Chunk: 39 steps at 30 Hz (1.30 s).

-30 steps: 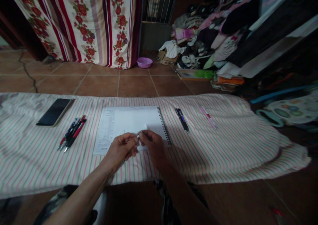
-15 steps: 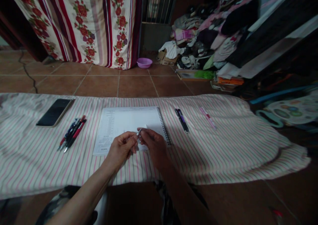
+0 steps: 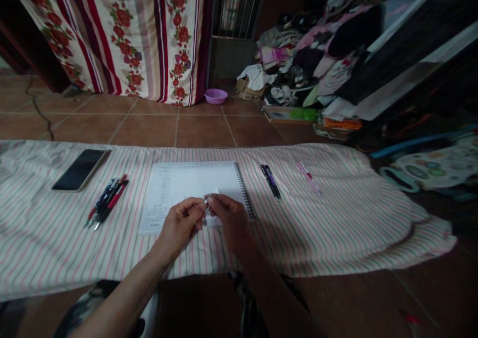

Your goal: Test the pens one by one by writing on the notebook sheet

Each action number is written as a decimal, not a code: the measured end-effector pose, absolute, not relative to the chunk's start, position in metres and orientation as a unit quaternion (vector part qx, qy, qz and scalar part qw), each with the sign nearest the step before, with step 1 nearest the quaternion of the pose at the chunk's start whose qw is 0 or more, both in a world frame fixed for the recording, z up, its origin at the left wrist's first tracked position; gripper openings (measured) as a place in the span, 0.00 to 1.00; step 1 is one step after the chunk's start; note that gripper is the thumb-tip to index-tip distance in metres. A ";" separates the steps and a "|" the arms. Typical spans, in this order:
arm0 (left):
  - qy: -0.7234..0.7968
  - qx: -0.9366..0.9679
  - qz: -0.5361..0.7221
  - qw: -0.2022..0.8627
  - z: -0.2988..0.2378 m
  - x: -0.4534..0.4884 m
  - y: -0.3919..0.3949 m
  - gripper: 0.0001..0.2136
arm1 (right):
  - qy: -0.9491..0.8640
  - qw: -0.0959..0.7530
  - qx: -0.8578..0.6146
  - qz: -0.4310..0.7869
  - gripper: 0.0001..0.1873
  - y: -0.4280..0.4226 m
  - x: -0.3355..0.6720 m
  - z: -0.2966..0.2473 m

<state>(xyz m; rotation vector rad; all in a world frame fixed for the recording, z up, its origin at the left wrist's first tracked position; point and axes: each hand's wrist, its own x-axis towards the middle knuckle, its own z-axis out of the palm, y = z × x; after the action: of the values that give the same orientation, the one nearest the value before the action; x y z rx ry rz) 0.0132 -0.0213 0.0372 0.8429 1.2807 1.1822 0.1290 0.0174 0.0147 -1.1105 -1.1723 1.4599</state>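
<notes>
My left hand (image 3: 182, 222) and my right hand (image 3: 229, 218) meet over the near edge of a spiral notebook (image 3: 186, 186) that lies open on a striped cloth (image 3: 336, 218). Both hands are closed in a pinch on a small slim pen-like thing (image 3: 207, 198) whose tip sticks up between the fingertips; a bit of white shows by it. A bundle of red and blue pens (image 3: 107, 201) lies left of the notebook. Two dark pens (image 3: 271, 181) lie right of it, and a pink pen (image 3: 308, 177) farther right.
A dark phone (image 3: 79, 169) rests at the cloth's far left. Beyond the cloth is tiled floor (image 3: 201, 129), a flowered curtain (image 3: 123, 34), a small purple bowl (image 3: 215, 96) and a heap of clothes and clutter (image 3: 309, 59) at the right.
The hands have hardly moved; the slim thing's tip now shows a little higher between the fingertips. The view has shifted slightly.
</notes>
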 end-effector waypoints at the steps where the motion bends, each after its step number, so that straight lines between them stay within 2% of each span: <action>1: 0.544 0.358 0.505 0.566 0.039 0.014 -0.022 0.14 | -0.479 0.464 -0.455 0.591 0.11 0.017 0.129 0.016; 22: 0.554 0.360 0.505 0.555 0.033 0.007 -0.023 0.15 | -0.496 0.446 -0.475 0.574 0.12 0.019 0.122 0.020; 29: 0.558 0.337 0.523 0.549 0.035 0.002 -0.024 0.14 | -0.499 0.446 -0.474 0.573 0.19 0.027 0.128 0.023; 35: 0.556 0.318 0.547 0.539 0.032 -0.008 -0.023 0.14 | -0.530 0.494 -0.561 0.401 0.19 0.059 0.160 0.014; 39: 0.544 0.329 0.560 0.530 0.029 -0.014 -0.024 0.13 | -0.619 0.420 -0.594 0.298 0.13 0.064 0.164 0.010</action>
<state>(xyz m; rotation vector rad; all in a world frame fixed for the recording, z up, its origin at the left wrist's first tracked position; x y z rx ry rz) -0.0143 -0.0240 0.0290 0.7857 1.2996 1.3369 0.1642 0.0641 0.0099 -1.4883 -1.5508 0.7460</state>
